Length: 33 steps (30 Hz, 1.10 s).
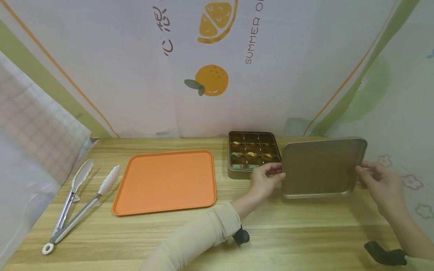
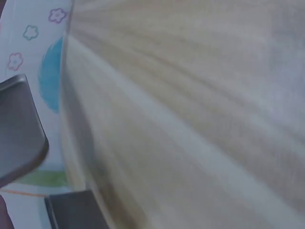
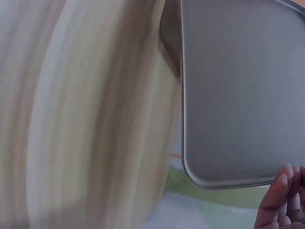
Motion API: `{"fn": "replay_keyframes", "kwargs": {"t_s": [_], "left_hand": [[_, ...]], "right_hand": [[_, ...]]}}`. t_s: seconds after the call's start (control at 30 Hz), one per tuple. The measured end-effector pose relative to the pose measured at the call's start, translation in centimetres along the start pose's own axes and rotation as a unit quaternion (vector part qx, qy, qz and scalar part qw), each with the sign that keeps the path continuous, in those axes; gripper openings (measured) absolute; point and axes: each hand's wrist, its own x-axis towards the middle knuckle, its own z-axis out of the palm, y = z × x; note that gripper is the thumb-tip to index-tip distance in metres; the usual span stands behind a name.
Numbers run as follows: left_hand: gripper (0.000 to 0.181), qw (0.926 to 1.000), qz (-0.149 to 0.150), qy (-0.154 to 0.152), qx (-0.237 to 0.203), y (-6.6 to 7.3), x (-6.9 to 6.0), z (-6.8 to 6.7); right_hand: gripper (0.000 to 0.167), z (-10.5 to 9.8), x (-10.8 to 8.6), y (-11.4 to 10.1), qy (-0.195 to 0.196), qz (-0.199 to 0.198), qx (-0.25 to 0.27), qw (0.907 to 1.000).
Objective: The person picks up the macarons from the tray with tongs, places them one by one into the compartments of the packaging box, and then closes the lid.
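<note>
Upright above the table, a bronze-coloured metal lid [image 1: 323, 169] with rounded corners and a shallow rim is held between both hands. My left hand [image 1: 266, 180] pinches its left edge, beside the open box [image 1: 234, 174]. The right hand [image 1: 383, 184] grips the opposite edge, thumb in front. That box has a grid of compartments, several with small green or yellow wrapped pieces. In the right wrist view the lid [image 3: 243, 95] fills the right side, with curled fingers [image 3: 276, 191] at its edge. Only a corner of the lid [image 2: 21, 129] shows in the left wrist view.
An orange tray [image 1: 166, 184] lies flat left of the box. Farther left, metal tongs [image 1: 74, 210] with pale tips rest spread apart on the wooden table [image 1: 288, 241]. A printed cloth [image 1: 145, 86] hangs behind the table's back edge.
</note>
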Motion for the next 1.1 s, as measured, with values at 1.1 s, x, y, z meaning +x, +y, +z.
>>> {"fn": "replay_keyframes", "kwargs": {"t_s": [1.1], "left_hand": [[0.024,0.9900,0.048,0.133,0.001,0.5,3.4,-7.8]], "right_hand": [[0.067,7.2,3.2,-1.9,-0.248,0.120,0.168,0.9464]]}}
